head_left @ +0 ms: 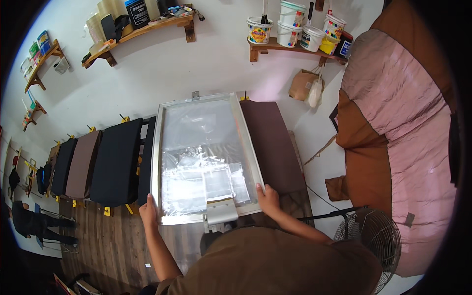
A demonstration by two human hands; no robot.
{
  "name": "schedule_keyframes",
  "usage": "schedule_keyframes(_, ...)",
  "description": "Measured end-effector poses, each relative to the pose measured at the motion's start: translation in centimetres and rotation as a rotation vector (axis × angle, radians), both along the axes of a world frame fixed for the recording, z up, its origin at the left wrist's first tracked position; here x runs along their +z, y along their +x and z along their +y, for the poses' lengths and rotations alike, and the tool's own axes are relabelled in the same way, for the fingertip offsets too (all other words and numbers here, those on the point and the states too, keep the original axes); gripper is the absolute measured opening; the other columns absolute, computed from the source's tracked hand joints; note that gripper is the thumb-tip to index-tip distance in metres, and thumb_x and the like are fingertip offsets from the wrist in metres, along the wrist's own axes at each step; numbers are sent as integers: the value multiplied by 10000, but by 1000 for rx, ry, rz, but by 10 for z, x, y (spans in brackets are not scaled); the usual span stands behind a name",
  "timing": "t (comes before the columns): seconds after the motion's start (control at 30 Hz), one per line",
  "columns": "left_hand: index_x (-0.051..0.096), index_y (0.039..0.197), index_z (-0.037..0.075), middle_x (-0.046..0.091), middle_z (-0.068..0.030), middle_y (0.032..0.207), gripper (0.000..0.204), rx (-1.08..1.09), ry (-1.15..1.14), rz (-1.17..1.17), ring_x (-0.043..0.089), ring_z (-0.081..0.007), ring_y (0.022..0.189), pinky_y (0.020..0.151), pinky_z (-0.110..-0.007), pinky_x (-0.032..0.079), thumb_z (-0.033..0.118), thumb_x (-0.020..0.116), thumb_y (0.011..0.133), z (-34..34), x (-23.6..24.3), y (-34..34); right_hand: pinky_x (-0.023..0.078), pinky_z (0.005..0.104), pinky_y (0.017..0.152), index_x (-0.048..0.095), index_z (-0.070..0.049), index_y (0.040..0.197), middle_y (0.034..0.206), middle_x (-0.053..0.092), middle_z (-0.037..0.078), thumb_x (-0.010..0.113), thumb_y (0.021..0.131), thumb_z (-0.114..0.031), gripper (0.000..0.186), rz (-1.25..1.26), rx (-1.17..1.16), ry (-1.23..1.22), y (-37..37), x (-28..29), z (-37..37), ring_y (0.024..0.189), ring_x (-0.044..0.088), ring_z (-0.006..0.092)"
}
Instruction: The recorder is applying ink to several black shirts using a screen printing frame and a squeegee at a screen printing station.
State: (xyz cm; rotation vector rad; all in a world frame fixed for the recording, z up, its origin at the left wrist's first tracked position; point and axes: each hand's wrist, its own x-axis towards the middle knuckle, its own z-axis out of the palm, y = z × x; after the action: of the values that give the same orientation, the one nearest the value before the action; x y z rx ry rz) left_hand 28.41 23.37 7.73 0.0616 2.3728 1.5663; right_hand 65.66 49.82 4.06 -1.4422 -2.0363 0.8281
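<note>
Between both hands is a screen-printing frame (156,162) with pale metal rails and a shiny, see-through mesh (189,128). My left hand (148,212) grips its near left corner, and my right hand (268,199) has hold of the near right corner. At the middle of the near rail sits a grey metal bracket (221,212). A smaller metal tab (195,95) stands at the far rail. Fabric-covered boards flank the frame: a brown-purple one (273,142) at the right, a black one (146,164) partly hidden at the left. Whether the frame touches anything beneath cannot be made out.
More black and brown boards (117,162) run off to the left along the wall. Wall shelves (290,47) hold paint tubs and supplies. A wire fan (368,241) stands close by my right arm. Pink and brown cloth (393,123) hangs at right. Another person (37,221) stands far left.
</note>
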Motion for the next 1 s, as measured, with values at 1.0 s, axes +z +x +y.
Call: schedule_keyframes(1.0,728,797,-88,652,-107,649,570,-124,-162,-25,592,-138,641,652,-342,494,477,738,872,-55,-32,-219,470,567,753,608,51,781,790,631,318,524,992,-481,578,-158,-131,30,-190,15,-92,835,618,516)
